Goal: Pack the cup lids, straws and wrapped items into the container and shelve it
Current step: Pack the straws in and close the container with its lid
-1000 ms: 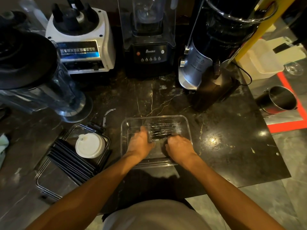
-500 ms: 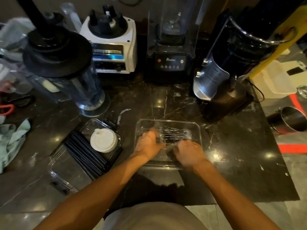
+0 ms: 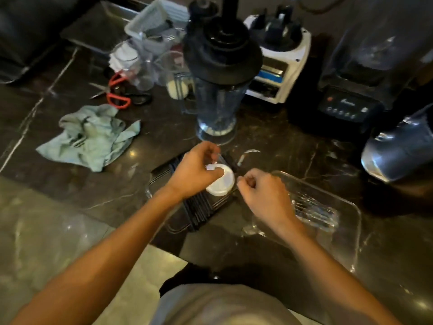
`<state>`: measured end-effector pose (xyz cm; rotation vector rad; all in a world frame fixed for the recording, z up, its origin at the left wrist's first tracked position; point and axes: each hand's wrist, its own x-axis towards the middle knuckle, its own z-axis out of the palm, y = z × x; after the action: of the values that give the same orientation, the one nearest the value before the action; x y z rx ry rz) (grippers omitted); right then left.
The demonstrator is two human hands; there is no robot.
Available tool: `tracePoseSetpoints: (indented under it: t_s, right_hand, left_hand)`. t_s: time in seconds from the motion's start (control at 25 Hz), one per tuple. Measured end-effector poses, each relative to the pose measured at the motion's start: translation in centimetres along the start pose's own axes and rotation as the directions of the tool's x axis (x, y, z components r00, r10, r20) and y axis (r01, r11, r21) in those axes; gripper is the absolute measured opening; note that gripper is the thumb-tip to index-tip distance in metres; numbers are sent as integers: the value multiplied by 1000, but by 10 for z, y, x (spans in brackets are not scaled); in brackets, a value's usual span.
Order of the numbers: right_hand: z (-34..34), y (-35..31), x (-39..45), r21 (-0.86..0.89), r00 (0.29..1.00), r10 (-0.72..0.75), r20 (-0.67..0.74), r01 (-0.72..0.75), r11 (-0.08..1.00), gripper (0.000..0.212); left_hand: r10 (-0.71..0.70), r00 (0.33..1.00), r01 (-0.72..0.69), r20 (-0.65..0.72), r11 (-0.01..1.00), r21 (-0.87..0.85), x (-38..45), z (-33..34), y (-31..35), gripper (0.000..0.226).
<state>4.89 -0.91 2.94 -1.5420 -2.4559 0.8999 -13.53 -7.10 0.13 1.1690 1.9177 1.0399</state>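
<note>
A white stack of cup lids [image 3: 222,182] sits in a clear container [image 3: 161,177] on top of several black straws [image 3: 199,208]. My left hand [image 3: 195,171] grips the top of the lids, thumb and fingers curled round them. Just right of the lids is my right hand [image 3: 263,195], its fingers curled at that container's corner; whether it pinches anything is unclear. A second clear container [image 3: 346,235] lies at the right with clear-wrapped items [image 3: 315,211] inside, partly behind my right wrist.
A blender jar with a black lid [image 3: 218,106] stands right behind the lids. A teal cloth [image 3: 91,134] and red-handled scissors [image 3: 117,93] lie at the left. A white blender base [image 3: 278,66], a black blender [image 3: 346,102] and a silver machine [image 3: 398,148] line the back and right.
Both hands left the right container with the wrapped items and moved left to the lids; my left hand took hold of them. The view swung left.
</note>
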Motion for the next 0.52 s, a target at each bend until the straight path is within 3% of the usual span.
tracePoseSetpoints:
  t_s: [0.12, 0.28, 0.4, 0.52]
  right_hand:
    - [37, -21, -6, -56, 979, 69, 194, -59, 997, 44]
    - [83, -27, -13, -204, 941, 97, 324, -30, 979, 70]
    - [109, -32, -13, -333, 942, 104, 320, 9, 943, 89]
    - [130, -39, -12, -477, 974, 55, 220, 58, 877, 87]
  left_hand:
    - [104, 978, -149, 180, 954, 260, -1, -41, -35, 68]
    - [15, 882, -350, 471, 690, 633, 12, -64, -74, 102]
    - [16, 808, -503, 588, 539, 676, 26, -60, -98, 108]
    - [-32, 761, -563, 648, 464, 684, 38, -56, -112, 105]
